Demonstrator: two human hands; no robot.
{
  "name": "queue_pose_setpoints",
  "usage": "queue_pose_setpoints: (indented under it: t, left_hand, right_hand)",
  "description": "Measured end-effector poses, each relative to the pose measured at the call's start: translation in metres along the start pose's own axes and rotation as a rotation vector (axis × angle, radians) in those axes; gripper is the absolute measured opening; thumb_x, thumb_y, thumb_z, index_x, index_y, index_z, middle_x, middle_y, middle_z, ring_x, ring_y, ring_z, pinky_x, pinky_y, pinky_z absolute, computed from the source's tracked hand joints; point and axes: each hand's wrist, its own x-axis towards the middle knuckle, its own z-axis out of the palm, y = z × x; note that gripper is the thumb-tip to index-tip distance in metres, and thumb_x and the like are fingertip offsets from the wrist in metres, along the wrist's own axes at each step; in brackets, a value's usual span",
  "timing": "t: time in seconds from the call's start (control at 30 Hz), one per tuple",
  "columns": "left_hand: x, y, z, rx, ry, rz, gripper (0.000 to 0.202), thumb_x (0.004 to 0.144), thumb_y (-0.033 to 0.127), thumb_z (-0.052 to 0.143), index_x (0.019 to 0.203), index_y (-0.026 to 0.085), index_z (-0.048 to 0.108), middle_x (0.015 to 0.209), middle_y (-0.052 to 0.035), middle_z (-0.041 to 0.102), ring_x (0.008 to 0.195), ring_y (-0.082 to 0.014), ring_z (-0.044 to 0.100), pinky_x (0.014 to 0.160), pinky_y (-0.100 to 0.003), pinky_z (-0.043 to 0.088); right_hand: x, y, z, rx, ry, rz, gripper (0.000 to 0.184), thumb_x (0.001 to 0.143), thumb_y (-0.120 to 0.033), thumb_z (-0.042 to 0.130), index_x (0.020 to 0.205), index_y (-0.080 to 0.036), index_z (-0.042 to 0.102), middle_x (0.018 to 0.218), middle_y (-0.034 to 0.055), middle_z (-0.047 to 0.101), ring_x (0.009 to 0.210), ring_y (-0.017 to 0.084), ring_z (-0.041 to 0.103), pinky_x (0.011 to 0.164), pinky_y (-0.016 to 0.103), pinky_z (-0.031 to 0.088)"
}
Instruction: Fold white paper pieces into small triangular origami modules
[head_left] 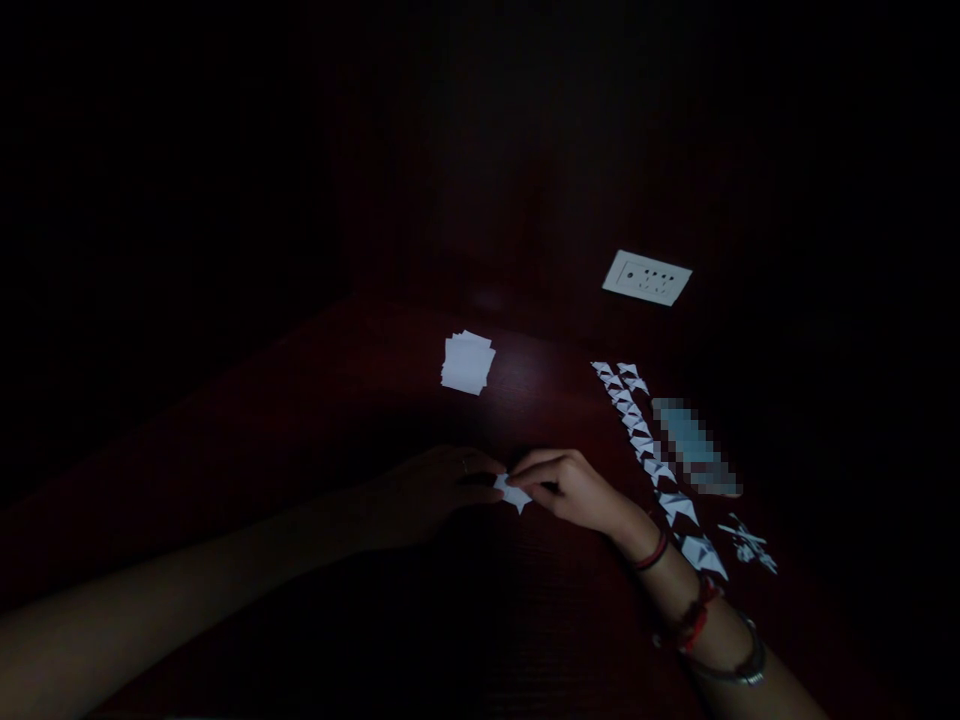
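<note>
A small piece of folded white paper point(514, 494) with pointed corners lies between my hands, low over the dark red table. My left hand point(442, 485), deep in shadow and wearing a ring, grips the paper's left edge between thumb and forefinger. From the right, my right hand point(559, 485) pinches its upper right part, the fingertips covering some of it. Beyond the hands sits a loose stack of white paper squares point(468, 364). To the right runs a slanting row of folded paper pieces point(642, 443) with similar pointed corners.
A pixelated bluish flat object point(694, 445) rests right of the row. Closer in is a small heap of white paper scraps point(748, 545). A white socket plate point(647, 278) is on the dark surface behind. The surroundings are almost black.
</note>
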Motion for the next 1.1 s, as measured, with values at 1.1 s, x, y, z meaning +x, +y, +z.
queue_pose_setpoints:
  t: [1.1]
  left_hand:
    - [0.003, -0.001, 0.005, 0.015, -0.017, 0.001, 0.055, 0.072, 0.001, 0.044, 0.120, 0.027, 0.043, 0.128, -0.0008, 0.041, 0.116, -0.0222, 0.034, 0.093, -0.038, 0.030]
  right_hand:
    - [-0.002, -0.008, -0.006, -0.170, -0.041, 0.043, 0.030, 0.079, -0.010, 0.045, 0.102, -0.021, 0.061, 0.094, 0.0040, 0.058, 0.082, 0.013, 0.055, 0.075, 0.024, 0.044]
